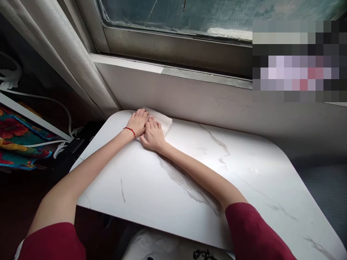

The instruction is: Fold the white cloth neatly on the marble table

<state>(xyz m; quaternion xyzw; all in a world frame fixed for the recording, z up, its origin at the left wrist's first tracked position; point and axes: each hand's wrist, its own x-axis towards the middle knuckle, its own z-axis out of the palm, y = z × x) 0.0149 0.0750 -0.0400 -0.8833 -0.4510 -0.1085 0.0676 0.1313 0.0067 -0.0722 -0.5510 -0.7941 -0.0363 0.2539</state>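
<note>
A thin white cloth (165, 122) with a scalloped edge, perhaps a wipe, lies on the white marble-patterned table (130, 173) near its far left corner. My left hand (138, 122), a red string bracelet at its wrist, rests palm down on the left part of the cloth with the fingers stretched forward. Close beside it, touching, my right hand (154, 135) presses down on the cloth too, fingers lying forward and slightly bent. Both palms are hidden, and so is the part of the cloth under them.
Behind the table rises a wall with a ledge (130, 65) and a window (176, 18). A pale curtain (62, 47) hangs at the left. White cables (62, 104) and a colourful patterned fabric (21, 137) are beside the table's left edge.
</note>
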